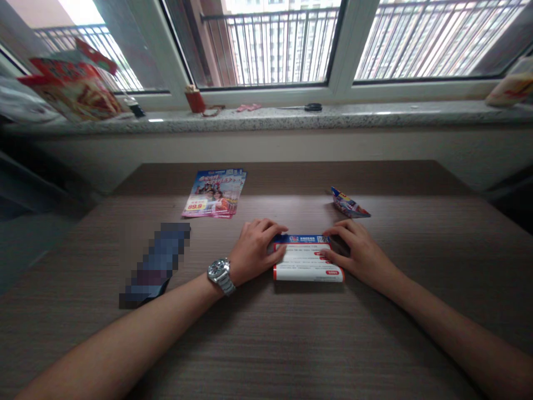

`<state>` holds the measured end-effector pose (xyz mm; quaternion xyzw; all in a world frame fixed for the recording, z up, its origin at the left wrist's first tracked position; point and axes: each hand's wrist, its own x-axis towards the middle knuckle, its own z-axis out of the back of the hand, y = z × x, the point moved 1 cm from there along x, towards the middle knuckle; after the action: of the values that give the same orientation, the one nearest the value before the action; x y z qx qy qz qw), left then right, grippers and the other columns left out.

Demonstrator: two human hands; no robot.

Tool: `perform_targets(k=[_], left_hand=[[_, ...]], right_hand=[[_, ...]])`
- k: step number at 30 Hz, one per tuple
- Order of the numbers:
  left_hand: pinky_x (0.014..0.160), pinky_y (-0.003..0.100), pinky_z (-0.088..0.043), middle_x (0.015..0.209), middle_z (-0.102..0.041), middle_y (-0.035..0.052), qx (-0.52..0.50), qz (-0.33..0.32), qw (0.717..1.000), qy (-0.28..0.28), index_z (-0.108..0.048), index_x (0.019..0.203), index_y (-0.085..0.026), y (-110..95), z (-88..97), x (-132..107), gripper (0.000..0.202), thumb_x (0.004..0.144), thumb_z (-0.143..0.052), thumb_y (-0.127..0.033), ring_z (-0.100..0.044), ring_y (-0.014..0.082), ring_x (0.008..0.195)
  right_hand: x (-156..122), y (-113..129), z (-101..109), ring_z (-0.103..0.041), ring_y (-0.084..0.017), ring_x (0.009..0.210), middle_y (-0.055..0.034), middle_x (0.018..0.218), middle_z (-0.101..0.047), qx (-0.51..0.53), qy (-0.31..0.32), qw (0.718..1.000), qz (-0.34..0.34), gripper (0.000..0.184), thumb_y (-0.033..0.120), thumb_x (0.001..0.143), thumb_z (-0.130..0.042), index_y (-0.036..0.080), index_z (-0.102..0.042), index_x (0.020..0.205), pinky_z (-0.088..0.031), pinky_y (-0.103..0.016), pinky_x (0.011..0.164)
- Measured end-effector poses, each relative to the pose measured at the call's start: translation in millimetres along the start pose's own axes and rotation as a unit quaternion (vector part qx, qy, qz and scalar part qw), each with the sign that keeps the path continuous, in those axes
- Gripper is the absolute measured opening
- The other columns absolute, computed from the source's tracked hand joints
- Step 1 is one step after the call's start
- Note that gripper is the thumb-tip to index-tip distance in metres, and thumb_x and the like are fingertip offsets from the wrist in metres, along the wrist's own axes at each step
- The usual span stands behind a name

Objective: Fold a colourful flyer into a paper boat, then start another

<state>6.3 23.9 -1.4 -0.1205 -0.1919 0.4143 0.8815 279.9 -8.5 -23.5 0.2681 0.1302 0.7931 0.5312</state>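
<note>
A printed flyer, white with red labels and a blue top band, is between my two hands on the table. Its near edge looks curved, as if bent or folded over. My left hand, with a metal watch at the wrist, grips the flyer's left side, thumb on the paper and fingers at the far left corner. On the right side, my right hand holds it the same way, thumb on the printed face. Just beyond that hand stands a small folded paper piece with colourful print.
A stack of flyers lies at the back left of the wooden table. A blurred-out, phone-like dark object lies near my left forearm. On the windowsill are scissors, a red container and a food bag.
</note>
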Motion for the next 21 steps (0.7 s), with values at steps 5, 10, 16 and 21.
perform_targets(k=[5, 10, 16, 21], left_hand=[[0.091, 0.041, -0.041, 0.118, -0.066, 0.0046, 0.002, 0.006, 1.000, 0.005, -0.062, 0.123, -0.027, 0.3, -0.2, 1.2, 0.032, 0.091, -0.064, -0.030, -0.057, 0.0258, 0.108], [0.091, 0.041, -0.041, 0.118, -0.066, 0.0044, 0.000, 0.011, 1.000, 0.003, -0.063, 0.122, -0.027, 1.5, -1.2, 1.6, 0.031, 0.091, -0.065, -0.032, -0.057, 0.0259, 0.109], [0.092, 0.041, -0.040, 0.118, -0.066, 0.0040, 0.002, 0.012, 1.000, 0.005, -0.063, 0.122, -0.027, 1.6, -1.5, 1.5, 0.030, 0.092, -0.066, -0.033, -0.057, 0.0255, 0.109], [0.091, 0.041, -0.041, 0.118, -0.067, 0.0043, 0.002, 0.010, 1.000, 0.004, -0.063, 0.122, -0.027, 2.0, -2.0, 0.8, 0.030, 0.092, -0.066, -0.032, -0.058, 0.0256, 0.109]], right_hand=[[0.1, -0.4, -0.1, -0.057, -0.031, 0.108, -0.0104, 0.110, -0.060, 0.003, -0.002, 1.000, 0.000, 0.030, 0.039, 0.087, -0.070, 0.024, -0.067, 0.112, -0.049, -0.050, 0.096], [0.3, 0.1, 0.8, -0.057, -0.031, 0.108, -0.0103, 0.110, -0.060, 0.003, -0.001, 1.000, 0.007, 0.028, 0.038, 0.089, -0.068, 0.024, -0.066, 0.113, -0.048, -0.050, 0.096], [0.8, -0.1, 1.4, -0.057, -0.031, 0.108, -0.0107, 0.110, -0.060, -0.003, 0.003, 1.000, 0.011, 0.025, 0.035, 0.091, -0.066, 0.024, -0.066, 0.113, -0.048, -0.049, 0.095], [1.2, -0.8, 0.6, -0.059, -0.031, 0.106, -0.0103, 0.108, -0.062, 0.003, -0.005, 1.000, 0.018, 0.022, 0.034, 0.090, -0.065, 0.024, -0.067, 0.110, -0.049, -0.048, 0.093]])
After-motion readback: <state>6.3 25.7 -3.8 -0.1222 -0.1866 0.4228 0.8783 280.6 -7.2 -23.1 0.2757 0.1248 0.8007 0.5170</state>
